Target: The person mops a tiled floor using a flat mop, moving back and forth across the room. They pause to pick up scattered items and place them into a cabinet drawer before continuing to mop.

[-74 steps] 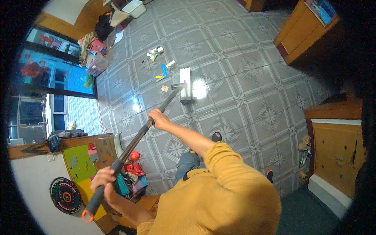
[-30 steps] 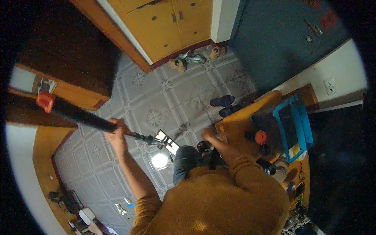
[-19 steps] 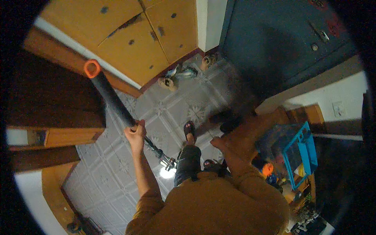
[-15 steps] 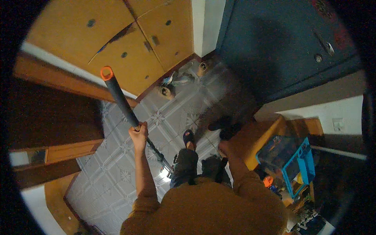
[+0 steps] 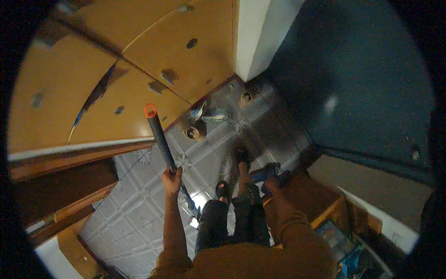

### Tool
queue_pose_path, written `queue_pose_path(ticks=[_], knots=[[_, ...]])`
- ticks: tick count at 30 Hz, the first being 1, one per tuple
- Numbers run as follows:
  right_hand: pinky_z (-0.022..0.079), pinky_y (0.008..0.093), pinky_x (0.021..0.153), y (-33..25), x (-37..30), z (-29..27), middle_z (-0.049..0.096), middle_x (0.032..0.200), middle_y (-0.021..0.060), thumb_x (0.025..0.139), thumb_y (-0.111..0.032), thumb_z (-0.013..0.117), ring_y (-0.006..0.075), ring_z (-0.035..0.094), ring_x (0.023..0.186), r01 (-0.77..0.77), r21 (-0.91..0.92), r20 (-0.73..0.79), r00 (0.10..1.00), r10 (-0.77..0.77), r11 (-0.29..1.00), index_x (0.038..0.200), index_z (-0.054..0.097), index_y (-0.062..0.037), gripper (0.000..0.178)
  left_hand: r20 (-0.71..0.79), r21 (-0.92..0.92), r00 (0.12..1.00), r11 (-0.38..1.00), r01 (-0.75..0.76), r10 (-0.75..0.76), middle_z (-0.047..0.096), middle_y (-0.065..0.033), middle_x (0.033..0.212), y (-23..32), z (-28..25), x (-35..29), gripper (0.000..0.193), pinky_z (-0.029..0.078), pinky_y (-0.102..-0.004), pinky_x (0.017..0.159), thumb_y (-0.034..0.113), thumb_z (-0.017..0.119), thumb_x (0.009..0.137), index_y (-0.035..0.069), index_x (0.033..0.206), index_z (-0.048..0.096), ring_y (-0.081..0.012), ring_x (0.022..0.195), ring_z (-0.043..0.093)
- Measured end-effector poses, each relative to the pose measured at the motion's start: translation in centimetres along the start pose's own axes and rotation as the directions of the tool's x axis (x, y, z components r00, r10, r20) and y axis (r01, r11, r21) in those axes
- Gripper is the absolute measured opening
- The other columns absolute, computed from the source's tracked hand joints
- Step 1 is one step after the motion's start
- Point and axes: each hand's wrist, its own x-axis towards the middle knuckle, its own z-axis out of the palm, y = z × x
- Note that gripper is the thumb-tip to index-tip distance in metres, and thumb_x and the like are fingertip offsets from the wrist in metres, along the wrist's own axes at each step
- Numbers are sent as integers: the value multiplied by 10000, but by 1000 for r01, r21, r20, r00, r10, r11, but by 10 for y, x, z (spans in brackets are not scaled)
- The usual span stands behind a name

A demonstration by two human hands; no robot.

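Note:
My left hand (image 5: 172, 180) is closed round a long pole (image 5: 161, 142) with a thick black grip and an orange ring at its upper end. The pole slants down past my left leg, its thinner lower part near a bright patch of light (image 5: 200, 200) on the floor. My right hand (image 5: 273, 186) hangs low at my right side, close to a pair of dark shoes (image 5: 265, 173). Its fingers are dim and blurred, and I cannot tell whether it touches the shoes or holds anything. My slippered left foot (image 5: 222, 190) stands on the tiles, with the right foot further forward.
Yellow-brown cabinet doors (image 5: 153, 60) stand at the far left. A dark blue-green door (image 5: 353, 93) fills the far right. Two small round pots (image 5: 191, 133) and pale crumpled items (image 5: 211, 114) lie by the cabinets. A wooden unit (image 5: 330, 211) is at right.
My view has swung and my right foot has stepped forward. The pole is more upright, its orange end lower and further right in the picture. My left hand has kept its hold.

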Motion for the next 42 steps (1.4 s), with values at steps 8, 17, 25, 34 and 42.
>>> queue_pose_path(ticks=[8, 17, 25, 34, 42], knots=[[482, 473, 695, -180, 277, -7, 627, 846, 188, 794, -132, 599, 354, 600, 782, 542, -204, -121, 812, -570, 815, 831, 653, -13, 136, -364, -473, 879, 874, 111, -309, 447, 13, 604, -96, 87, 97, 122, 348, -255, 524, 72, 601, 813, 48, 796, 483, -89, 570, 395], [498, 461, 800, -332, 501, 82, 621, 1057, 214, 732, -155, 659, 364, 608, 955, 477, -532, -184, 741, -646, 700, 1040, 642, -25, 335, -448, 239, 893, 968, 70, 46, 473, -11, 696, -162, 123, 143, 131, 387, -231, 550, -2, 598, 788, 12, 868, 495, -85, 633, 428], [479, 442, 877, -309, 644, 59, 578, 1177, 231, 603, -425, 814, 334, 584, 1069, 785, -375, 310, 608, -731, 494, 1077, 614, 19, 679, -399, -365, 882, 926, 98, -251, 473, 11, 737, -203, 113, 144, 170, 366, -199, 555, -31, 573, 755, -22, 919, 528, -53, 658, 422], [454, 449, 753, -272, 474, 88, 624, 836, 121, 682, -353, 759, 292, 600, 877, 558, -763, -73, 426, -902, 325, 863, 583, -31, 409, -397, 555, 907, 824, 117, 138, 368, -8, 536, -259, 104, 133, 141, 310, -259, 455, -1, 579, 757, 56, 815, 464, -93, 495, 351], [481, 416, 757, -252, 522, 122, 613, 900, 88, 819, -209, 630, 261, 591, 908, 116, -832, -488, 310, -816, 542, 861, 572, -73, 154, -435, 348, 890, 937, 26, 137, 427, -32, 564, -271, 103, 137, 163, 349, -273, 461, 27, 591, 801, 47, 927, 489, -95, 513, 388]])
